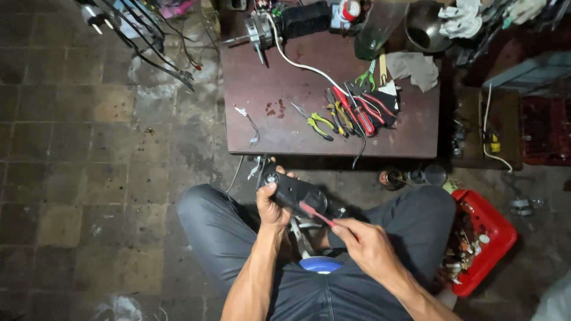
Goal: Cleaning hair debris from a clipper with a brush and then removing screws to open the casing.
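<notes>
Head view, seated position on the tiled floor (89,178) before a low brown table (267,113). Left hand (272,205) clamped around a black housing (294,191), held over the lap between the knees, just below the table's near edge. Right hand (366,244) closed on a red-handled screwdriver (315,214), tip laid against the housing's right side; exact seat of the tip too small to tell. Hands close together, joined only through tool and part.

For a sound turn, judged from this pose: housing braced firm against the left palm, shaft kept in line with the fastener, pressure along the axis before rotation, wrist rather than elbow supplying the twist. Slipping of the tip toward the left thumb the likely hazard.

Pliers and screwdrivers (351,113) in a cluster on the table, white cable (300,62) beyond them; red bin (496,238) of small parts beside the right knee.
</notes>
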